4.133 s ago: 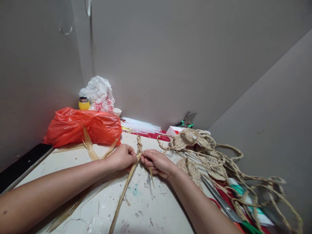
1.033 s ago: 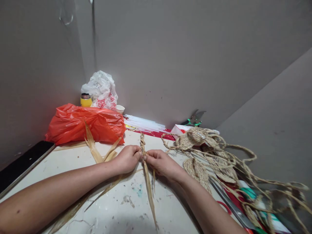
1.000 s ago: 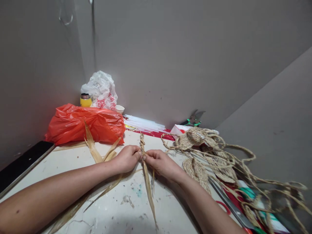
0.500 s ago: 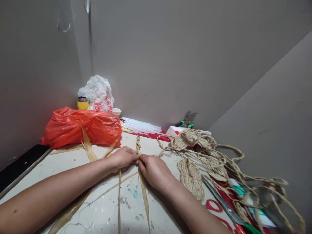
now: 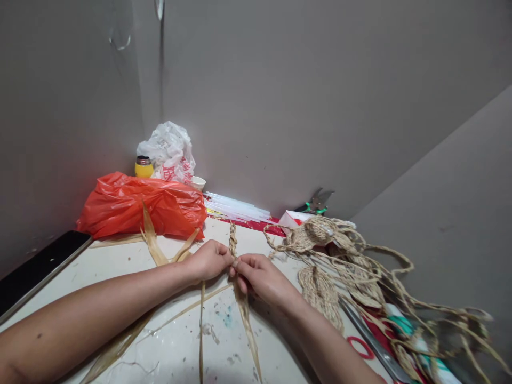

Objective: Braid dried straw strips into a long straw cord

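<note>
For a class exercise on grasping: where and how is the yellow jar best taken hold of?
Probably by its dark neck, from above: the yellow jar stands upright, the red bag lies in front and the white bag crowds one side.

The bare left arm (image 5: 100, 306) slants from eight o'clock toward two, its wrist (image 5: 188, 269) nearly straight. The bare right arm (image 5: 324, 330) slants from five o'clock toward ten. The left hand (image 5: 210, 261) is curled, pinching toward three; the right hand (image 5: 260, 274) pinches toward nine, lower fingers (image 5: 242, 286) bent. Both pinches meet near six o'clock.
</note>
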